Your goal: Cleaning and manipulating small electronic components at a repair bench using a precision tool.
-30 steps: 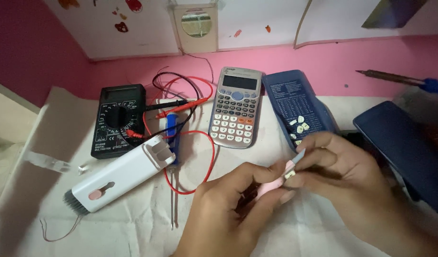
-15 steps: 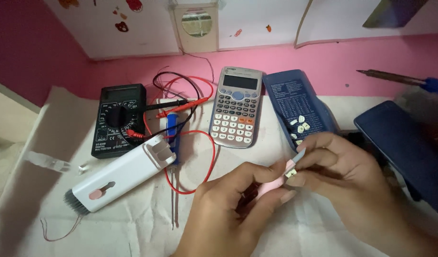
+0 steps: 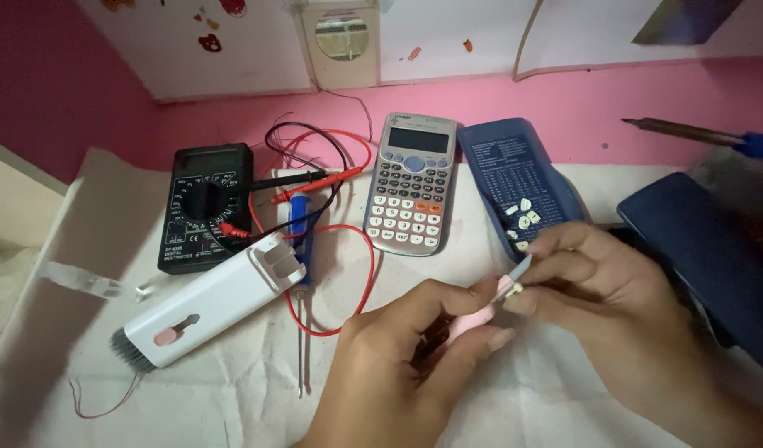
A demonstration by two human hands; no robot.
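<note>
My left hand [image 3: 406, 365] grips a small pink tool [image 3: 473, 319] low in the middle of the view. My right hand [image 3: 614, 307] pinches a thin pale blade-like piece [image 3: 518, 270] at that tool's tip, with a tiny whitish bit held between the fingers. Just beyond my right hand lies a dark blue calculator cover [image 3: 518, 187] with several small white key caps [image 3: 522, 217] in it. A grey calculator [image 3: 410, 182] lies to the left of the cover.
A black multimeter [image 3: 203, 207] with red and black leads [image 3: 315, 178] sits at the left. A white cleaning tool with a brush end [image 3: 211, 303] and a blue screwdriver [image 3: 301, 241] lie on the white cloth [image 3: 191, 390]. A dark blue case [image 3: 705, 257] is at right, a soldering iron [image 3: 697, 133] behind it.
</note>
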